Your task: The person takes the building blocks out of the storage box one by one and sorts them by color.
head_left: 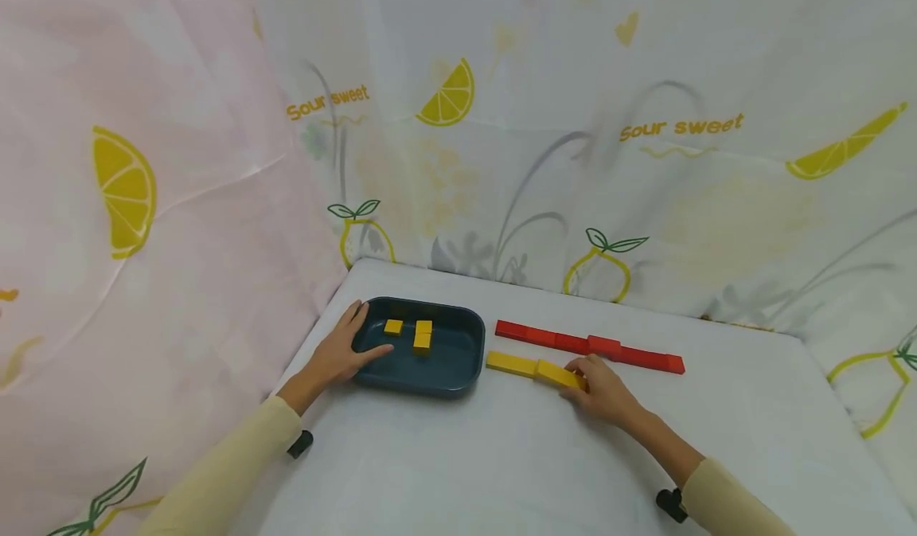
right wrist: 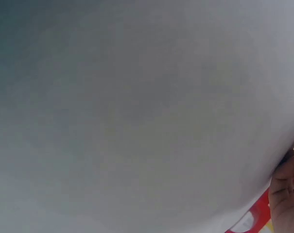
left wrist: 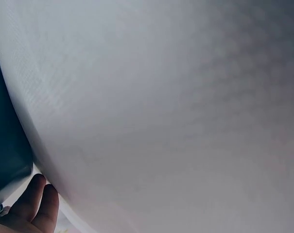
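Observation:
A dark blue rectangular tray (head_left: 408, 385) stands on the white surface, with a few small yellow blocks (head_left: 423, 343) inside. My left hand (head_left: 344, 349) holds the tray's left side, its thumb over the rim; in the left wrist view, two fingers (left wrist: 47, 208) lie by the tray's outer wall. To the right of the tray, my right hand (head_left: 602, 393) pinches the right end of a yellow block (head_left: 555, 373) between thumb and fingers. That block meets another yellow block (head_left: 510, 363) end to end at a slight angle. The right wrist view catches only part of this hand.
Behind the yellow blocks runs a row of red blocks (head_left: 530, 334), one slightly out of line with its neighbours. White cloth (head_left: 501, 456) covers the table. A lemon-printed curtain (head_left: 501, 162) rises at the back and sides.

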The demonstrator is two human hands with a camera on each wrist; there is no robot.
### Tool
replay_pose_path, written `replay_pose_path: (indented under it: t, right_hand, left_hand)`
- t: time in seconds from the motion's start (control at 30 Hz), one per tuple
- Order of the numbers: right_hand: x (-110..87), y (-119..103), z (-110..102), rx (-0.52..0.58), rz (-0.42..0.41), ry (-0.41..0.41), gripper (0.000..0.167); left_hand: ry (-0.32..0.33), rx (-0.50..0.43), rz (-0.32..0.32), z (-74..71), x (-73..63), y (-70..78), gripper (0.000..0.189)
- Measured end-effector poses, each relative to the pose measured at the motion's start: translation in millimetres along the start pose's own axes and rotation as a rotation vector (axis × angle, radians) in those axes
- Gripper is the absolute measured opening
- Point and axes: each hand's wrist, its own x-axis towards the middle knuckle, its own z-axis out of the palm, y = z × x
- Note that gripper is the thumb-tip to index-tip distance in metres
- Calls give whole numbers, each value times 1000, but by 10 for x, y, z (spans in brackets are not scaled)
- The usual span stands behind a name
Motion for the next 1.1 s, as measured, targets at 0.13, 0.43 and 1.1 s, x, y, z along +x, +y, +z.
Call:
replay_pose_path:
  t: [0.13, 0.43, 1.1]
  right_hand:
    - [23, 67, -4, 0, 14, -28, 39]
    - [69, 94, -20, -11, 9, -70, 36]
    - [132, 117, -7, 43, 22, -68, 36]
  left_hand:
    - [-3, 7, 0, -11, 15, 19, 111]
    - [3, -1, -3, 30, -1, 20, 110]
    - [6, 13, -15, -2, 12, 39, 112]
